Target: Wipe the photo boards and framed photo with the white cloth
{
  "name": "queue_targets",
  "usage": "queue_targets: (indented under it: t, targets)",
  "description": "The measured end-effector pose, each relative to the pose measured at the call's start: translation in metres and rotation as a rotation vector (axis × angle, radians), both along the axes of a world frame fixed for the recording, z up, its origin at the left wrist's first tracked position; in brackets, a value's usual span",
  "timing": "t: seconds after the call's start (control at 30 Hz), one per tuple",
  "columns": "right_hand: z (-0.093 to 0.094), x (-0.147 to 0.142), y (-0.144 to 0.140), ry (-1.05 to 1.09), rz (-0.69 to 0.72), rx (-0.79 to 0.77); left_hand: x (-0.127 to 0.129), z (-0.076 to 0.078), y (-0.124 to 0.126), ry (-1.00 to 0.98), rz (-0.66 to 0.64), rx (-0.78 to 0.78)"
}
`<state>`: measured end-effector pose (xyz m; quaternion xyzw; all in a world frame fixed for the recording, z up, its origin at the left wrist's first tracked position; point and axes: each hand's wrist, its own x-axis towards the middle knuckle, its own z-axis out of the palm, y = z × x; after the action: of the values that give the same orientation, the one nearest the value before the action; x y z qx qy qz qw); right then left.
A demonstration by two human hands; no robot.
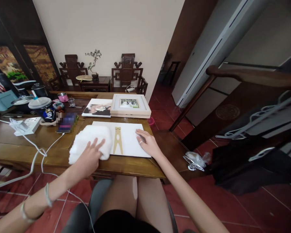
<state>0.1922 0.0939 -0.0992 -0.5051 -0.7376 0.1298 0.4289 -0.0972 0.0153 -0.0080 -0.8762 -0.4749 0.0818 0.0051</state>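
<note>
Wiping pass looks best done with even flat pressure while the board is pinned: left hand (91,154) open, fingers spread flat on white cloth (91,142) at board's 9 o'clock edge, gripping nothing; right hand (146,142) open, palm down on white board (129,142) at 3 o'clock, wooden stand (117,140) between them.

Soft daylight, sharp centre — edges warped
</note>
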Motion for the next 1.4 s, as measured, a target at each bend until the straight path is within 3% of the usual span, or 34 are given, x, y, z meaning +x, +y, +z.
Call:
queue_targets:
  t: [0.1,0.17,0.23,0.47,0.67,0.8,1.03,1.13,1.23,1.4]
  targets:
    - [-0.001,0.0,0.0,-0.022,0.002,0.004,0.007,0.004,-0.031,0.022,-0.047,-0.06]
    - [-0.001,0.0,0.001,-0.024,0.006,0.007,0.007,0.004,-0.031,0.006,-0.063,-0.06]
    - [-0.001,0.0,0.001,-0.02,0.004,0.009,0.005,0.003,-0.013,-0.013,-0.077,-0.039]
    - [-0.002,-0.001,0.002,-0.017,-0.007,0.014,0.012,-0.002,0.084,-0.115,-0.045,0.094]
    - [-0.002,0.0,0.001,-0.013,-0.003,0.014,0.022,0.003,0.108,-0.132,-0.02,0.162]
    - [-0.001,0.0,0.001,-0.008,0.001,0.005,0.021,0.007,0.09,-0.095,-0.022,0.142]
    - [0.001,-0.001,0.0,-0.016,0.007,-0.009,0.018,0.007,-0.01,0.027,-0.031,0.021]
    - [0.001,-0.001,0.0,-0.013,0.006,-0.002,0.014,0.009,-0.03,0.007,-0.036,-0.017]
    - [0.001,-0.001,0.0,-0.02,0.008,0.003,0.011,0.011,-0.011,-0.01,-0.032,-0.009]
    - [0.002,-0.001,0.0,-0.02,0.008,-0.002,0.019,0.017,0.063,-0.004,-0.009,0.055]
